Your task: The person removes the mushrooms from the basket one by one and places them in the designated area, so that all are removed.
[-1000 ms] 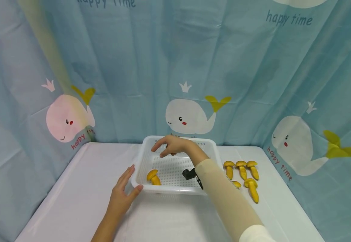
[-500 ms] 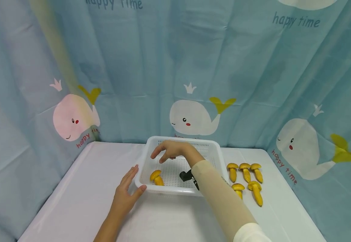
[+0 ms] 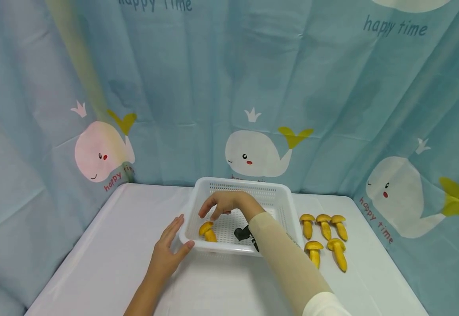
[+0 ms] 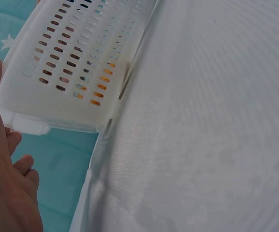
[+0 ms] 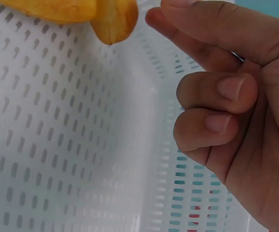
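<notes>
A yellow mushroom (image 3: 208, 232) lies in the front left corner of a white perforated plastic basket (image 3: 229, 250). My right hand (image 3: 225, 204) hovers inside the basket just behind that mushroom, thumb and index finger stretched down and apart, holding nothing. In the right wrist view the thumb and index tip come near the mushroom's cap (image 5: 114, 21), while two other fingers (image 5: 216, 92) are bent in. My left hand (image 3: 166, 252) rests at the basket's left front corner, its straight fingers along the left side and its thumb at the front rim.
Several yellow mushrooms (image 3: 337, 254) lie in two rows on the white table (image 3: 229, 289) to the right of the basket. A blue curtain (image 3: 182, 109) with whale prints hangs close behind the basket and along both sides.
My right hand has come down into the basket, closer to the mushroom. The left hand keeps its place at the corner, and the whole head view has shifted slightly.
</notes>
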Demonstrator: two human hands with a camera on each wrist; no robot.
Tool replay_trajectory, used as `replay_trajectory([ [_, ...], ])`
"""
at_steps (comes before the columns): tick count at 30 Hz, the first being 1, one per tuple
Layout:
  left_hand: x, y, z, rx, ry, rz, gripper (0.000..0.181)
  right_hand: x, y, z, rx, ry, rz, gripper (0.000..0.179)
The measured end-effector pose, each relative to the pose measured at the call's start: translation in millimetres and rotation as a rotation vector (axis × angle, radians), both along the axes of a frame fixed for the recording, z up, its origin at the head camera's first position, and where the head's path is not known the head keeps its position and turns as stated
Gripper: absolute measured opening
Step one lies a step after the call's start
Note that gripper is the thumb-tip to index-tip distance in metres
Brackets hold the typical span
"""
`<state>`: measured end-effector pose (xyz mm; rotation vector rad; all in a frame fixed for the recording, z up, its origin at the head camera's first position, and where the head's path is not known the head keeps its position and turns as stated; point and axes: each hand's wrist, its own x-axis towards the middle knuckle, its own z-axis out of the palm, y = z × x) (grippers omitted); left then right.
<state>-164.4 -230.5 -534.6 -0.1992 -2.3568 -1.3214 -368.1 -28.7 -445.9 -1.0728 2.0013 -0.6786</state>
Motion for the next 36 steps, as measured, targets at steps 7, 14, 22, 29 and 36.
replay_trajectory([
  [7, -0.7, -0.4, -0.8, -0.005, 0.006, -0.003, 0.079, 2.0, 0.9, -6.5, 0.031, -0.018, -0.003, 0.038],
  [14, -0.1, 0.0, -1.2, 0.006, 0.009, -0.007, 0.078, 1.2, 1.8, -8.7, 0.064, -0.036, 0.001, 0.039],
  [22, 0.4, -0.1, -3.2, 0.003, 0.001, 0.002, 0.078, 1.2, 0.9, -12.2, 0.082, -0.066, 0.01, 0.044],
  [29, 1.2, 0.0, -1.6, 0.006, -0.002, 0.003, 0.078, 1.2, -2.4, -17.5, 0.105, -0.104, 0.001, 0.043],
  [36, 1.3, 1.0, -2.1, -0.005, 0.001, 0.008, 0.077, 1.0, -5.0, -19.2, 0.112, -0.12, -0.008, 0.042],
])
